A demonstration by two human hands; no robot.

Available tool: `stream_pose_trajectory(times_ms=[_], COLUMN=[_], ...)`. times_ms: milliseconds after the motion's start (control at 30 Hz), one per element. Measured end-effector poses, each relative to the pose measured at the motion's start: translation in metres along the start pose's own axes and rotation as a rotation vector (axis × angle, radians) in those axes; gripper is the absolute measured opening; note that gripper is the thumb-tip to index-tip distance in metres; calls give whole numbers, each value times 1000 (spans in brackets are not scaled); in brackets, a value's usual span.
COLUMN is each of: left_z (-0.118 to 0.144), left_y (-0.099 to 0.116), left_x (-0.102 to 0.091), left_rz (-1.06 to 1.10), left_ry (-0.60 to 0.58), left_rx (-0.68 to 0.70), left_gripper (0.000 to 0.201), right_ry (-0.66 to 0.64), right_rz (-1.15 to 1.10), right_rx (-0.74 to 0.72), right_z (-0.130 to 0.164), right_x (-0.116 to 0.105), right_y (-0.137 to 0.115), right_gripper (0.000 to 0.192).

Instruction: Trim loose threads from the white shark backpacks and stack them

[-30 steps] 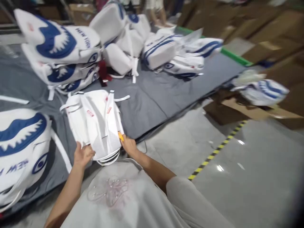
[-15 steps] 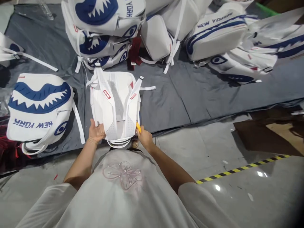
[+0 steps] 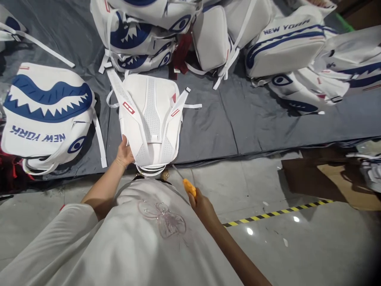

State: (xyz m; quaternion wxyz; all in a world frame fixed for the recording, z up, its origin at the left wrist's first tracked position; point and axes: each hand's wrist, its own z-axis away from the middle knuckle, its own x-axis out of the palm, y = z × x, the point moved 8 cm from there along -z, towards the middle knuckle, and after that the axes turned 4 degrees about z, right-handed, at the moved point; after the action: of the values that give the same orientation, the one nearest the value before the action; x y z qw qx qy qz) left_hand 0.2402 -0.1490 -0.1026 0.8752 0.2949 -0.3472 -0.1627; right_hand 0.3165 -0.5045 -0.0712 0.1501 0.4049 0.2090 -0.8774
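Observation:
In front of me a white backpack (image 3: 169, 89) lies on the grey cloth, its padded back and shoulder straps facing up. The handle loops at its near end reach the table edge. My left hand (image 3: 125, 154) grips the backpack's lower left side, thumb up, the other fingers partly hidden by the bag. Off the table edge to the right, my right hand (image 3: 201, 204) is closed around an orange-handled tool with a thin metal shaft (image 3: 189, 186). The shaft points toward the backpack's near right corner; whether its tip touches anything is hard to tell.
Another white backpack with a blue toothed mouth (image 3: 47, 99) lies to the left. Stacked backpacks (image 3: 137, 39) stand behind, and more backpacks (image 3: 285, 47) are at the back right. Brown cardboard (image 3: 315, 174) and black-yellow tape (image 3: 276, 213) are on the floor.
My right hand has drawn away from the backpack's side, down and to the right, bringing the orange-handled tool into fuller view. My left hand stays at the bag's left side.

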Motion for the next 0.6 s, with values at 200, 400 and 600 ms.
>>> stream_pose_trajectory(times_ms=[200,400,600], left_z=[6,100,74], left_y=[5,45,-44], left_x=[20,5,83], left_rz=[71,-766,-1909], left_ry=[-92,517,-124], left_rx=[-20,593,1154], left_gripper=[81,59,74], right_ry=[-134,-159,-89], right_rz=[39,13,-202], right_rx=[-109,-108,-152], right_z=[10,3,-14], right_x=[18,17,32], right_y=[-45,-61,-56], right_gripper=[21,35,46])
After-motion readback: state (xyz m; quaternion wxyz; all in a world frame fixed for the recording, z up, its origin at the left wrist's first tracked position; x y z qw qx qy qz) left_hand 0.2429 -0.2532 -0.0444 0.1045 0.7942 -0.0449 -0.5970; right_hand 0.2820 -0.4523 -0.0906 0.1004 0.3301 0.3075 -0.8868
